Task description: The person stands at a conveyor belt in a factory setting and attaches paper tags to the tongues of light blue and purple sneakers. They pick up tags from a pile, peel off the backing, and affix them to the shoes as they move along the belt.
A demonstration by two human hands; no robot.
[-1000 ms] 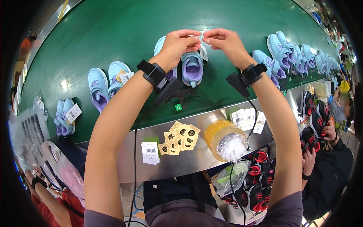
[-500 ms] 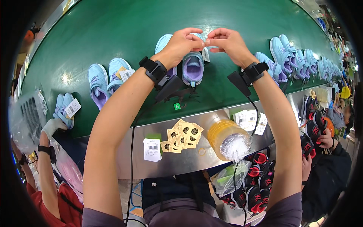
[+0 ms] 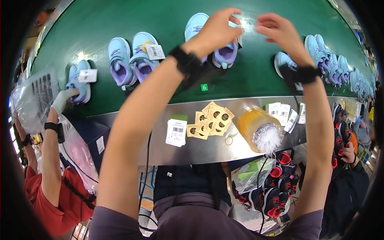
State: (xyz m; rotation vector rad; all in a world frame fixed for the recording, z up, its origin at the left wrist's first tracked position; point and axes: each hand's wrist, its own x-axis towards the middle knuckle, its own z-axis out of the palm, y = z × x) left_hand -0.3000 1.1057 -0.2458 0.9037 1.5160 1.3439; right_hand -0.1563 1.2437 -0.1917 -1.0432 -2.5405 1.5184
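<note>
A light blue and lavender pair of sneakers point(image 3: 225, 56) stands on the green work surface point(image 3: 256, 82), partly covered by my left hand point(image 3: 219, 29). That hand hovers over the pair, thumb and index finger apart, with nothing visible between them. A white tag edge shows beside the right shoe. Further right, my right hand point(image 3: 279, 32) is raised above the surface, motion-blurred, with fingers bent and spread apart and nothing seen in them. Below it stands another blue shoe point(image 3: 283, 60), partly hidden by my wrist band. Both wrists wear black bands.
On the metal ledge point(image 3: 160, 154) lie white barcode tags point(image 3: 176, 133), gold square stickers point(image 3: 212, 122) and a yellow roll bundled with clear fasteners point(image 3: 256, 126). A tagged blue pair point(image 3: 120, 66) stands left. A co-worker's gloved hand point(image 3: 60, 102) touches another shoe. Black-red shoes point(image 3: 276, 188) lie below.
My hands have separated: the right swung away to the right, the left stayed over the pair. The view has shifted, so the shoes and ledge appear higher and further right.
</note>
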